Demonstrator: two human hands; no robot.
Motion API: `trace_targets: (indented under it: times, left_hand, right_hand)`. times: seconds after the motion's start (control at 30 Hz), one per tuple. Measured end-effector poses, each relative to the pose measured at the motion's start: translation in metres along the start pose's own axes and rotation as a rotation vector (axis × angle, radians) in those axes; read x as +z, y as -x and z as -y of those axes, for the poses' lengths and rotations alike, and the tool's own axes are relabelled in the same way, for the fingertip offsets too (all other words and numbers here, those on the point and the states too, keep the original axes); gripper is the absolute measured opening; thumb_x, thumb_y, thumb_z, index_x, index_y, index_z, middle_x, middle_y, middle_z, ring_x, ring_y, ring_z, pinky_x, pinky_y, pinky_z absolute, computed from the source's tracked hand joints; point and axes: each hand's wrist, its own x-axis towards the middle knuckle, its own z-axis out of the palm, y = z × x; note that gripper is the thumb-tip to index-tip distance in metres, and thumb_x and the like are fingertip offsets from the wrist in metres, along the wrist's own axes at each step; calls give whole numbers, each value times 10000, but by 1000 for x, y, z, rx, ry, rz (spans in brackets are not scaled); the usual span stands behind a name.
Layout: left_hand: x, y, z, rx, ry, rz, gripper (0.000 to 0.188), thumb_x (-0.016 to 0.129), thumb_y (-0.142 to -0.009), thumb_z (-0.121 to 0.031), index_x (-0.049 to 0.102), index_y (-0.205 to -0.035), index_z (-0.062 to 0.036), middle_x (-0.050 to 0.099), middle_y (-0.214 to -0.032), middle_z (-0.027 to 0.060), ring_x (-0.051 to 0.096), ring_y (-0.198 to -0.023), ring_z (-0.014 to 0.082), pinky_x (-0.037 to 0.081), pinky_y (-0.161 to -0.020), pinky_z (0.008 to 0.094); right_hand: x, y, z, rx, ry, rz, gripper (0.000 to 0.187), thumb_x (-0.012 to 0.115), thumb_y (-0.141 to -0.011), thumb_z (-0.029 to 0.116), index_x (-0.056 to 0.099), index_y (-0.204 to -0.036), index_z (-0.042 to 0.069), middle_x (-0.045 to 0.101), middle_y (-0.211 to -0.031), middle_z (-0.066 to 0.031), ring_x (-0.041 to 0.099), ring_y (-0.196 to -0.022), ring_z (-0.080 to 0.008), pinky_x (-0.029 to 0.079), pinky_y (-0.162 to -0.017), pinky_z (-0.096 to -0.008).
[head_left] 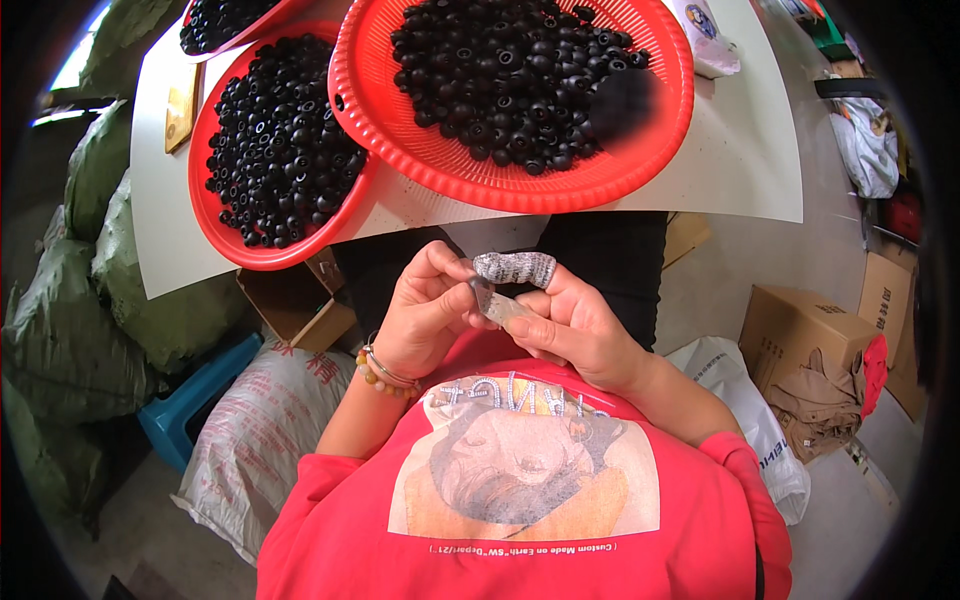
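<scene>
In front of my red shirt, my two hands meet. My left hand (425, 305), with bracelets at its wrist, is closed in a pinch on a small dark piece (476, 284), mostly hidden by the fingers. A flat, thin, greyish blade-like strip (497, 305) is held between the thumb and fingers of my right hand (580, 325), its far end against the dark piece. A grey knitted finger cover (515, 268) is on my right index finger. Beyond my hands, a large red plastic basket (480, 190) holds many small round black caps (500, 80).
A second red basket (268, 258) of black caps overlaps the white table's (750, 180) left part, with another red basket (240, 40) behind. Cardboard boxes (800, 325) stand to the right. On the left are a white sack (270, 430), a blue stool (165, 425) and green sacks (70, 330).
</scene>
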Motion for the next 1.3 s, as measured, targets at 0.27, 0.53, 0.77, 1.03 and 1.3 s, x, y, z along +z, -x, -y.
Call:
trace_targets:
  times: [0.27, 0.53, 0.77, 1.03, 1.3]
  left_hand:
    - [-2, 0, 0, 56, -78, 28, 122, 571, -774, -43, 460, -823, -45, 520, -791, 66, 544, -670, 124, 464, -604, 240]
    - [-4, 0, 1, 5, -18, 41, 104, 532, -812, -88, 445, -859, -55, 511, -775, 64, 527, -643, 117, 498, -604, 271]
    - [-6, -2, 2, -34, 79, 112, 92, 489, -844, -132, 444, -874, -57, 500, -714, 52, 494, -587, 101, 504, -578, 267]
    - [-3, 0, 0, -89, 66, 62, 108, 491, -846, -150, 439, -857, -56, 490, -655, 39, 470, -509, 77, 502, -540, 258]
    - [-5, 2, 3, -98, 40, 73, 152, 509, -833, -185, 399, -856, -83, 499, -679, 15, 437, -472, 44, 458, -474, 219]
  right_hand:
    - [2, -1, 5, 11, -142, 21, 357, 454, -847, 71, 338, -1173, -18, 514, -1043, -93, 490, -928, -108, 389, -780, -212]
    - [-6, 0, 4, 37, -200, 59, 361, 461, -833, 47, 358, -1175, 1, 528, -1018, -72, 480, -797, -44, 366, -644, -157]
    - [0, 1, 1, 11, -82, 40, 401, 473, -831, 54, 320, -1201, 24, 543, -984, -55, 445, -750, -12, 333, -595, -141]
    - [-2, 0, -1, 35, -50, 46, 386, 464, -841, 60, 329, -1201, 25, 545, -986, -62, 468, -794, -29, 354, -627, -148]
    - [-2, 0, 0, 30, -111, 78, 367, 457, -844, 57, 345, -1190, 11, 534, -1014, -79, 501, -865, -74, 383, -679, -167]
